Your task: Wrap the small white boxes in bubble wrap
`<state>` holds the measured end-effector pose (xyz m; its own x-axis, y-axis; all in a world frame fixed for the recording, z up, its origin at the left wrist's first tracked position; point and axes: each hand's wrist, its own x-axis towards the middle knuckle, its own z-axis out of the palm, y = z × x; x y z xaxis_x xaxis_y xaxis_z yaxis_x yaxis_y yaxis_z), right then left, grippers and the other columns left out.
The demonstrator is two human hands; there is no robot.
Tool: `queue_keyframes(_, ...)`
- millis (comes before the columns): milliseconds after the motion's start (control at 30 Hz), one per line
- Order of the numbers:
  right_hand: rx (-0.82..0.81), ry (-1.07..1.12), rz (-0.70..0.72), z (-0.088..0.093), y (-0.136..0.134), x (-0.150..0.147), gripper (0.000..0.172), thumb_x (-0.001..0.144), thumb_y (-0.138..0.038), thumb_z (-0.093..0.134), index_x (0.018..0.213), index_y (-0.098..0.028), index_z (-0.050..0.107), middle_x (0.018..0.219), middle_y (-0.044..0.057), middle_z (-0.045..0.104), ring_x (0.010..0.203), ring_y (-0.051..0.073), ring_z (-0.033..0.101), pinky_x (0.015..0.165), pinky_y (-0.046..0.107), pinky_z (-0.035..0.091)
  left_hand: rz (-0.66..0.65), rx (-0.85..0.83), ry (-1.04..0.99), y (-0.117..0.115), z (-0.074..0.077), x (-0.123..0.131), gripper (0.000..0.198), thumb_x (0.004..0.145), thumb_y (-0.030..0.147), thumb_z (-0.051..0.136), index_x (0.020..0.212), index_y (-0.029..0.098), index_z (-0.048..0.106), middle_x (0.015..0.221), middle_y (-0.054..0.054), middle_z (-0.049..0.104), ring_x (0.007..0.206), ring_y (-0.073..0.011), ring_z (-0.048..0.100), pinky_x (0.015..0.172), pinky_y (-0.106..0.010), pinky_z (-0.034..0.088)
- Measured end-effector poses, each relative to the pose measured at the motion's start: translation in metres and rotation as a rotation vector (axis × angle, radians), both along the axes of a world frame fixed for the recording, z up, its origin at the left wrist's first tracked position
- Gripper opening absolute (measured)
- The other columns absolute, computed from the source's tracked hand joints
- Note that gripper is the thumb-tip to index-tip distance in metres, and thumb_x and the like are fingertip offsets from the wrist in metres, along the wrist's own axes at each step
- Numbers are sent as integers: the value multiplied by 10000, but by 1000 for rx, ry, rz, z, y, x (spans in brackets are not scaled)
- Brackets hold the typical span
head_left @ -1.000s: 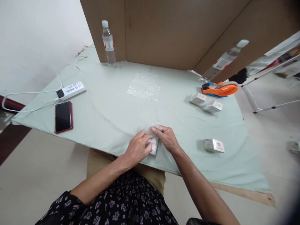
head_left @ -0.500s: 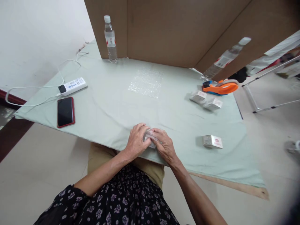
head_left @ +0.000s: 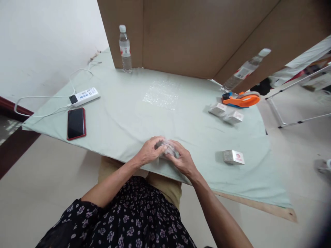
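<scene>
Both my hands meet at the near edge of the table over a small item wrapped in bubble wrap [head_left: 167, 148]. My left hand [head_left: 148, 152] curls round its left side, fingers closed on it. My right hand [head_left: 181, 158] grips its right side, fingers pressed against the wrap. The item itself is mostly hidden between my fingers. A flat sheet of bubble wrap [head_left: 161, 95] lies further back in the middle of the table. A small white box with a red mark [head_left: 233, 157] sits to the right of my right hand.
A pale green cloth [head_left: 124, 113] covers the table. Two wrapped boxes [head_left: 226, 113] and an orange tape dispenser [head_left: 240, 100] lie at the right rear. A phone [head_left: 76, 123] and power strip [head_left: 84, 96] lie left. Water bottles [head_left: 125, 49] stand against a cardboard screen [head_left: 196, 34].
My hands have closed tighter around the wrapped item, which is now more hidden between them. The view has shifted slightly; nothing else on the table has moved.
</scene>
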<state>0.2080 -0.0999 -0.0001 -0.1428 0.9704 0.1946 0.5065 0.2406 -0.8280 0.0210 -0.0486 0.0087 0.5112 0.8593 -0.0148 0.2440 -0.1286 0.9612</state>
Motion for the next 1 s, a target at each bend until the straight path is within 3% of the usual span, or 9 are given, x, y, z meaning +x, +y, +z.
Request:
queue_keyframes(133, -383, 272, 37, 23, 0, -1, 392, 835, -434, 685, 1143, -192, 701, 1042, 58, 731, 957, 236, 660, 863, 356, 519, -191, -213, -134, -1, 9, -14, 592, 799, 394, 731, 1313, 147, 572, 1394, -154, 581, 1281, -291, 548, 1087, -429, 428)
queue_keyframes(233, -540, 335, 87, 36, -2, -1, 384, 843, -487, 663, 1072, -188, 734, 946, 42, 727, 896, 226, 645, 797, 326, 504, -244, -432, -281, -10, 10, -16, 617, 794, 396, 751, 1318, 126, 566, 1300, -153, 639, 1184, -279, 603, 1017, -394, 463)
queue_keyframes(400, -419, 147, 44, 39, -7, -6, 313, 877, -471, 607, 953, -213, 767, 976, 66, 694, 953, 234, 614, 837, 340, 474, -55, -645, -402, -27, 8, -8, 613, 730, 382, 818, 1251, 132, 611, 1262, -130, 662, 1144, -246, 613, 1001, -346, 450)
queue_keyframes(500, -372, 125, -77, 38, -11, -11, 307, 856, -436, 632, 1039, -211, 733, 987, 64, 705, 907, 219, 618, 797, 329, 480, 13, -689, -461, -31, 8, -6, 602, 706, 338, 831, 1232, 134, 622, 1214, -115, 681, 1089, -223, 626, 971, -323, 454)
queue_keyframes(600, -370, 214, -152, 40, -15, -14, 311, 846, -423, 649, 1066, -210, 705, 978, 51, 720, 880, 203, 630, 794, 316, 490, -8, -691, -491, -33, 10, -7, 545, 727, 296, 807, 1213, 127, 628, 1157, -100, 689, 1017, -193, 632, 919, -295, 461)
queue_keyframes(733, -373, 316, -180, 43, -13, -16, 284, 848, -456, 654, 959, -201, 712, 924, 39, 719, 827, 184, 634, 773, 298, 494, -30, -684, -472, -36, 11, -9, 494, 726, 247, 794, 1173, 126, 619, 1082, -72, 676, 943, -161, 619, 860, -267, 457)
queue_keyframes(1000, -385, 415, -208, 44, -6, -20, 274, 821, -442, 701, 750, -178, 705, 720, 6, 653, 681, 141, 566, 646, 253, 459, -63, -632, -439, -41, 3, -14, 450, 732, 215, 765, 1141, 151, 590, 1069, -58, 656, 959, -171, 610, 870, -289, 454)
